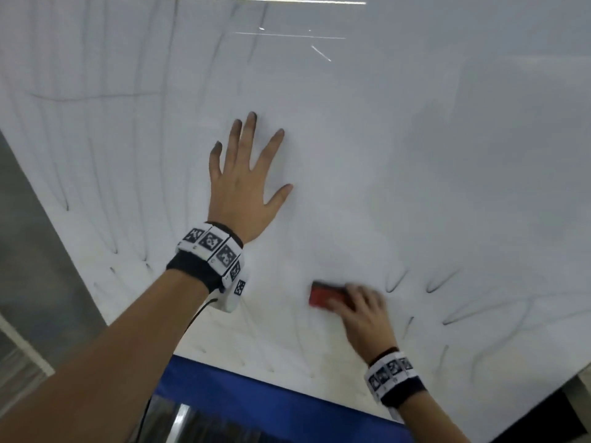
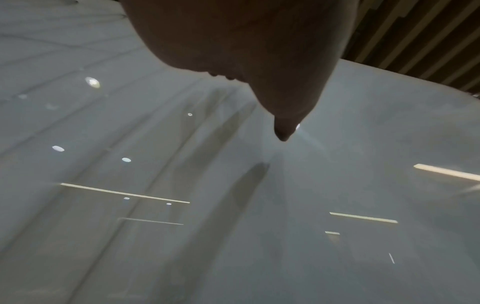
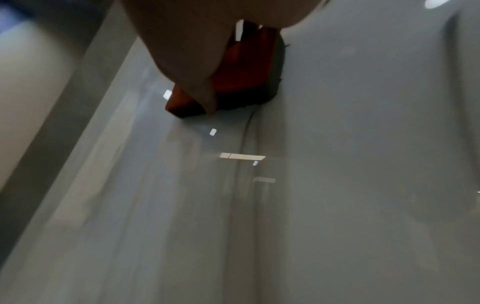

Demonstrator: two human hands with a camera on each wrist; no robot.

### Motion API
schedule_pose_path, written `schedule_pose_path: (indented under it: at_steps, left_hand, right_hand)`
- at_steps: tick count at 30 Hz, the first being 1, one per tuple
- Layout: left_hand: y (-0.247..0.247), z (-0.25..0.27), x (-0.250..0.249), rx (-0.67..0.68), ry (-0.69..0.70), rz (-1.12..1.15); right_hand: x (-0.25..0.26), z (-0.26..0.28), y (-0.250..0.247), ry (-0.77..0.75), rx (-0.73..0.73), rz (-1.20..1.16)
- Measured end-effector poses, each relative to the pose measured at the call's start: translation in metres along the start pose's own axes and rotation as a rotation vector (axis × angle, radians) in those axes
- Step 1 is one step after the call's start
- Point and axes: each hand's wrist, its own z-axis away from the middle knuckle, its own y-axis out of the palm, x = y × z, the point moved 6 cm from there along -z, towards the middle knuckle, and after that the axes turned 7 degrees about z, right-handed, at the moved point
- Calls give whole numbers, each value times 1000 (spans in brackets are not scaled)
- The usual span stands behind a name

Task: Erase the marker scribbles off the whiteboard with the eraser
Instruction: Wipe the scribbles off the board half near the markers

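A large whiteboard (image 1: 399, 155) fills the head view. My left hand (image 1: 246, 174) lies flat on it with fingers spread and ink-darkened tips. My right hand (image 1: 358, 306) grips a red eraser (image 1: 321, 297) and presses it on the board's lower middle; the picture is blurred there. Dark marker scribbles (image 1: 439, 281) remain just right of the eraser, and fainter streaks (image 1: 105, 174) run down the left part. In the right wrist view the eraser (image 3: 244, 76) shows under my thumb, its dark pad on the board. The left wrist view shows my palm (image 2: 246, 41) on the board.
A blue strip (image 1: 271, 407) runs along the board's lower edge. Grey floor or wall (image 1: 35, 266) lies past the left edge. Ceiling lights reflect off the glossy board (image 1: 287, 35). A slatted dark ceiling (image 2: 426, 37) shows in the left wrist view.
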Motion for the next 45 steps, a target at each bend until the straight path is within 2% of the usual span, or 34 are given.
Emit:
schedule_pose_path:
  at_steps: [4,6,7,9,12,13,14,15,16,20,22,23,24,25,27,28,29,30,31,34,36,37,38,41,42,43,45]
  left_hand:
    - [20,23,-47,0,116,48]
    - [35,27,-71,20,121,92]
    - [43,28,-84,24,124,97]
    - [59,27,-106,29,122,98]
    - [72,25,-116,-3,56,113]
    - [74,26,-116,-15,51,111]
    - [76,26,-114,-24,59,103]
    - [76,26,-112,-30,73,94]
    - [77,27,-110,-31,82,93]
    - [81,29,-111,-34,58,114]
    - [85,29,-115,-52,35,122]
    - [87,29,-116,-63,25,130]
    - [88,29,-118,-73,16,138]
    - [90,29,-118,-80,9,142]
    - [91,28,-118,-85,6,142]
    - [91,28,-117,-88,12,137]
    - [91,29,-116,-88,20,128]
    - [91,29,-114,-88,30,118]
    - [91,29,-113,-87,38,111]
    - [92,30,-112,-92,38,112]
    - [93,30,-114,-99,34,111]
    - [94,30,-114,-97,29,109]
    - [94,30,-115,-95,26,107]
    - [94,31,-113,-91,42,85]
    - [94,31,-111,-88,53,76]
    - [94,32,-110,-84,65,69]
    - [94,33,-108,-81,82,60]
  right_hand:
    - [-85,-41,-98,538,-448,-103]
    - [-98,-39,-106,668,-563,-127]
    - [-93,-36,-99,674,-561,-126]
    - [-67,-19,-66,538,-415,-87]
    - [-25,22,-11,73,-85,59]
    - [-31,31,-8,-1,-36,81]
    - [-45,33,-16,2,-45,85]
    - [-64,32,-30,75,-94,77]
    - [-88,32,-48,212,-168,46]
    - [-182,51,-109,899,-606,-141]
    - [-178,51,-103,1034,-707,-174]
    - [-163,46,-93,1019,-675,-172]
    - [-143,38,-81,934,-603,-157]
    - [-118,29,-67,782,-495,-132]
    - [-64,19,-40,382,-247,-49]
    - [-51,19,-32,224,-162,-2]
    - [-51,19,-32,137,-124,36]
    - [-61,17,-39,135,-144,53]
    - [-77,15,-50,213,-197,43]
    - [-135,26,-87,673,-443,-106]
    - [-143,35,-88,920,-593,-203]
    - [-133,34,-81,940,-585,-214]
    - [-119,31,-71,860,-527,-195]
    - [-83,29,-45,293,-247,8]
    - [-92,28,-47,199,-209,47]
    - [-107,26,-58,219,-236,43]
    - [-142,22,-92,467,-404,-28]
